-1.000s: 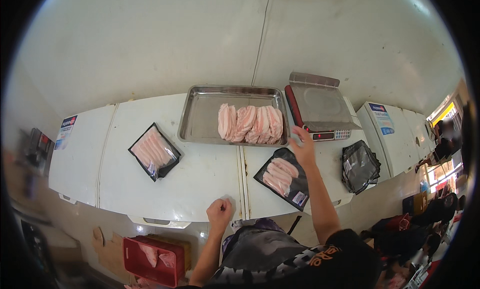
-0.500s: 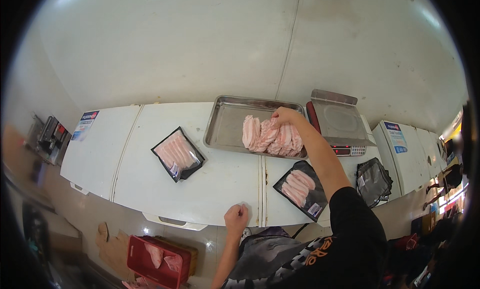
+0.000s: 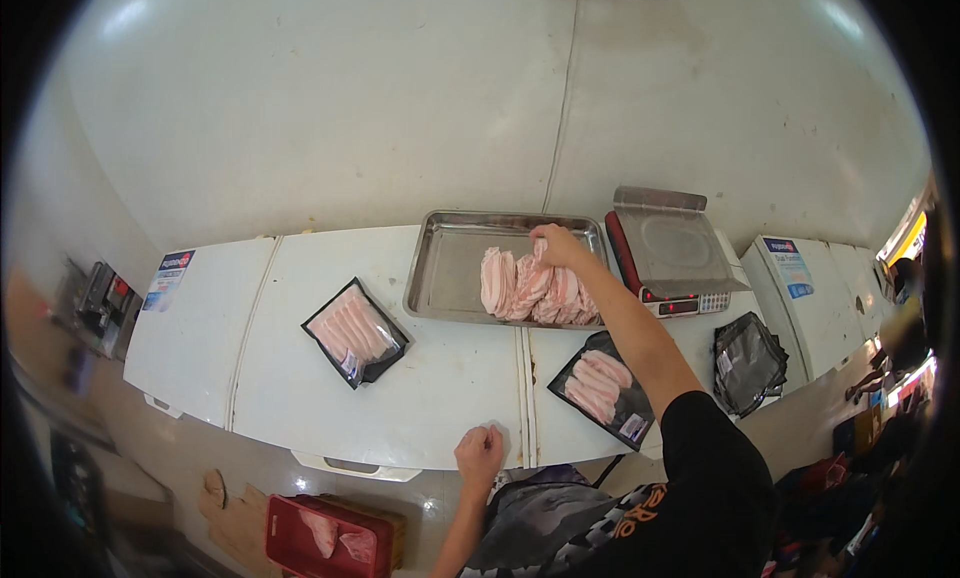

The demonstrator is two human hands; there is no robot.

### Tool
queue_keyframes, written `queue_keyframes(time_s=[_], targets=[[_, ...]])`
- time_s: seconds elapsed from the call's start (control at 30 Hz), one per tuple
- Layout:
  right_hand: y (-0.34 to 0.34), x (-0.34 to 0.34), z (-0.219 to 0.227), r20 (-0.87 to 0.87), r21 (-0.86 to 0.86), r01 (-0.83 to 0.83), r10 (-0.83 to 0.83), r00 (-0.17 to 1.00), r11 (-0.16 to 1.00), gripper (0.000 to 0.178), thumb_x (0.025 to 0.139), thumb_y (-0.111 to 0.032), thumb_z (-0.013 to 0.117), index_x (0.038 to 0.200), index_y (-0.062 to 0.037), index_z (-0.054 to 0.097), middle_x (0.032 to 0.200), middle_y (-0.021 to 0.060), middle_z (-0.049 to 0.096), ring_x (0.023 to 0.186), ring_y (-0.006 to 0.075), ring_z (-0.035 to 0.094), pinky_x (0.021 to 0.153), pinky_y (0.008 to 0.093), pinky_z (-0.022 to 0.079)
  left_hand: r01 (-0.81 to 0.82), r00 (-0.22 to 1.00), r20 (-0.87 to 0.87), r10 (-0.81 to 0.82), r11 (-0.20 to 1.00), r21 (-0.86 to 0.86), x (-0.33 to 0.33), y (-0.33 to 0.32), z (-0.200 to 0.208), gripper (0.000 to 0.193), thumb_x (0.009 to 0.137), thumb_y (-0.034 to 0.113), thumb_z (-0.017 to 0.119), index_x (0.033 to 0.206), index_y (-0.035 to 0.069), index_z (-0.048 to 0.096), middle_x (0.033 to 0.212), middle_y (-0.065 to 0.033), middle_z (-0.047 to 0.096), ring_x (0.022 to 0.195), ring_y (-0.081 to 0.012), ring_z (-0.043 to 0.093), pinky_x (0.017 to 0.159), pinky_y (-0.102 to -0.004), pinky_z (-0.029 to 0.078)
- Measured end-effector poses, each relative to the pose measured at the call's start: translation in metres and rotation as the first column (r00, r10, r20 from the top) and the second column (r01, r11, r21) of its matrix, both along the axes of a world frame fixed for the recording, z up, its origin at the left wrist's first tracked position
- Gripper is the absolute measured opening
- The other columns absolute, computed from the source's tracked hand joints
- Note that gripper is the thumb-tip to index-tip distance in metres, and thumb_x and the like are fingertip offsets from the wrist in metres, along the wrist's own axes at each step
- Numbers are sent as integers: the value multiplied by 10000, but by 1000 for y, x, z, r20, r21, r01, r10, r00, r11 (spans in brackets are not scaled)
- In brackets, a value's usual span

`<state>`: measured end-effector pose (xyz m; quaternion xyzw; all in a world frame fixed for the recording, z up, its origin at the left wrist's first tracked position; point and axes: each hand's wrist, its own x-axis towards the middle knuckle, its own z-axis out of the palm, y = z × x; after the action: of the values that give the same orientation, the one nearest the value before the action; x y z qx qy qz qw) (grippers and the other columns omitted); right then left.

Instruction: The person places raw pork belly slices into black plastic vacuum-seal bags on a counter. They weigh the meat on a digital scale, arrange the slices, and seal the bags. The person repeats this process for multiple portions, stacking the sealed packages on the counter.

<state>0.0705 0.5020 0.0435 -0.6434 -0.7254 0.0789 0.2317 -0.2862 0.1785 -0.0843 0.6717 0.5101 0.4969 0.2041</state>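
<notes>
My right hand reaches over a steel tray and pinches a strip of sliced pork belly from above. The strip lifts at its upper end, against the pile of folded pink-and-white pork slices on the tray's right side. My left hand is closed in a loose fist at the near edge of the white freezer top, with nothing seen in it. Below my right forearm lies a black pouch with several pork slices showing. Another filled black-edged pouch lies to the left.
A digital scale with a steel platform stands right of the tray. Stacked black pouches lie near the right end of the white chest freezers. On the floor, a red crate holds meat pieces. A wall rises behind the freezers.
The view has tilted, so the scene sits slightly lower. My right hand has shifted a little left over the pile, with a strip's end raised in its fingers. My left hand stays closed.
</notes>
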Motion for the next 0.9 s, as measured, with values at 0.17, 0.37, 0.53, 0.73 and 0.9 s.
queue_keyframes(time_s=[0.17, 0.37, 0.53, 0.73, 0.9], targets=[[-65, -23, -2, -641, 60, 148, -75, 763, 987, 721, 735, -14, 898, 1413, -71, 659, 1165, 151, 782, 1070, 248, 764, 905, 372, 618, 6, 1000, 26, -6, 1000, -12, -1, 0, -3, 355, 929, 75, 781, 697, 42, 515, 641, -142, 550, 586, -349, 584, 560, -466, 470], [-185, -13, -8, -959, 1, 11, 4, -284, 1000, 311, 1026, -121, 741, 1326, -91, 665, 1121, 59, 776, 1004, 169, 764, 866, 332, 633, 3, 999, -36, -4, 1000, -24, -3, 0, -13, 357, 927, 89, 796, 698, 46, 524, 641, -123, 552, 575, -293, 591, 543, -426, 454], [-316, -34, -61, -970, -46, -541, -166, -175, 840, 248, 1121, -278, 633, 1291, -101, 670, 1170, 5, 731, 1008, 113, 721, 829, 317, 604, 274, 930, 333, -156, 898, -344, 9, 1, 10, 205, 1040, 141, 737, 897, 8, 676, 760, -42, 665, 676, -135, 635, 620, -309, 519], [-416, -32, -66, -887, -459, -499, -345, 307, 735, 431, 1129, -251, 638, 1491, -21, 602, 1276, 7, 696, 1159, 81, 620, 1032, 295, 504, 805, 589, 742, -320, 319, -501, 93, 11, 65, 302, 1053, 172, 760, 1257, -49, 730, 1013, -58, 775, 901, -126, 724, 796, -293, 601], [-454, 32, -48, -905, -422, -340, -370, 209, 840, 413, 1087, -254, 696, 1411, -2, 655, 1246, 19, 710, 1149, 84, 619, 987, 289, 517, 831, 545, 689, -478, 197, -520, 169, 20, 76, 248, 983, 94, 814, 1198, -11, 747, 1016, -55, 781, 916, -117, 742, 825, -293, 626]])
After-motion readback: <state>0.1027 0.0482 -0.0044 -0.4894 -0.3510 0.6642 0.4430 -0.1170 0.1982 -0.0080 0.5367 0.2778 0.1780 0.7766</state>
